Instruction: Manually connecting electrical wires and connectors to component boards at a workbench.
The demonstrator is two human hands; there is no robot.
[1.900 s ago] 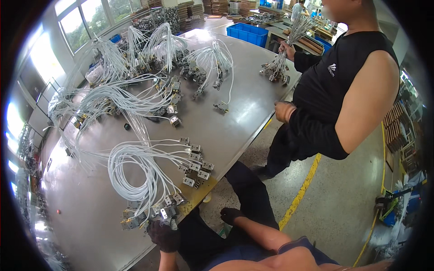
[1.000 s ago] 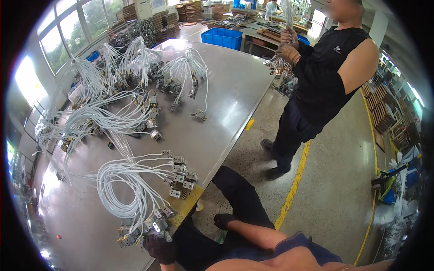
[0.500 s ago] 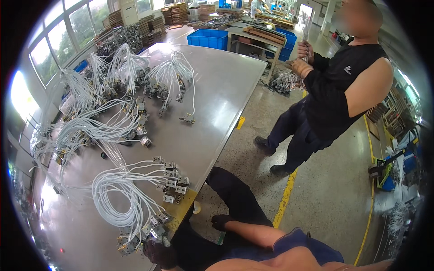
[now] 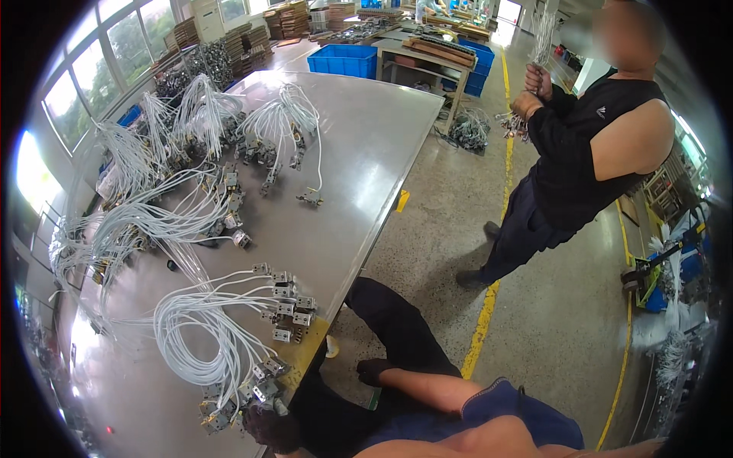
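Observation:
My left hand [image 4: 271, 429], in a dark glove, lies at the near table edge against a cluster of metal connector pieces [image 4: 217, 416] on white cables. Its fingers are bunched in dark shadow, so whether they grip a piece cannot be made out. My right hand [image 4: 373, 372], also dark-gloved, rests by my dark-trousered leg, away from the table; its fingers blend into the cloth. Between the hands and the table middle lies a coil of white cables [image 4: 164, 328], with small metal boxes [image 4: 284, 308] on its ends, some over the yellow-marked table corner.
More white cable bundles [image 4: 153, 217] with metal ends cover the left of the metal table [image 4: 359, 153]. A co-worker [image 4: 611, 153] stands on the right, holding a bundle of white cables [image 4: 544, 34]. Beyond are a blue bin [image 4: 343, 61], a workbench [image 4: 427, 61] and a floor pile of parts [image 4: 469, 130].
The co-worker has shifted right and stepped back from the table, raising the cable bundle. My hands and the cables on the table stay put; the view has turned slightly.

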